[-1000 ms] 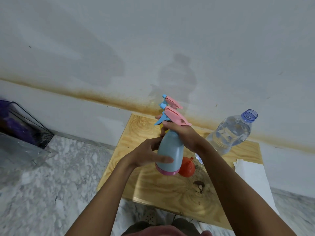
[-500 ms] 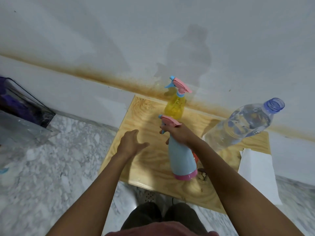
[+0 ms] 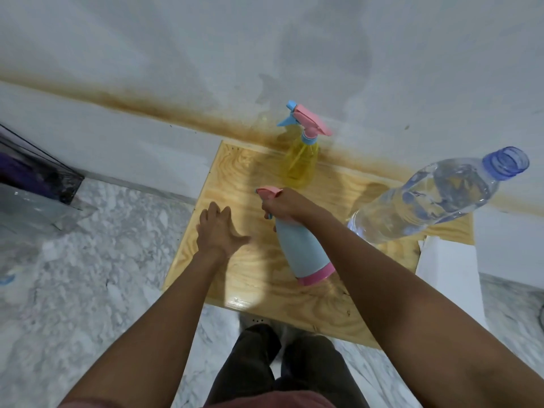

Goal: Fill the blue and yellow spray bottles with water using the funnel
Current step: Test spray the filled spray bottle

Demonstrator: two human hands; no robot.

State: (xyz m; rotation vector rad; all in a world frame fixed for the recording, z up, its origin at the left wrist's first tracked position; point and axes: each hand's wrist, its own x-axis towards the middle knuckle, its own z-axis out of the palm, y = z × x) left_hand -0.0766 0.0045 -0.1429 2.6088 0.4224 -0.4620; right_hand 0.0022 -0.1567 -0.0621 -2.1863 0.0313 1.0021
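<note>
Overhead, head view: 2 spray bottles at a plywood board (image 3: 235,172) laid on a marble floor (image 3: 88,275) against a white wall. The right hand (image 3: 282,206) grips the pink trigger head of the blue spray bottle (image 3: 300,251) near the board's middle; whether its pink base touches the wood cannot be told. The left hand (image 3: 219,228), just left of that bottle and apart from it, is spread with straight fingers and holds nothing. The yellow spray bottle (image 3: 301,160) stands upright at the board's far edge. An uncapped water bottle (image 3: 426,201) stands at the right, beside a white box (image 3: 447,269).
</note>
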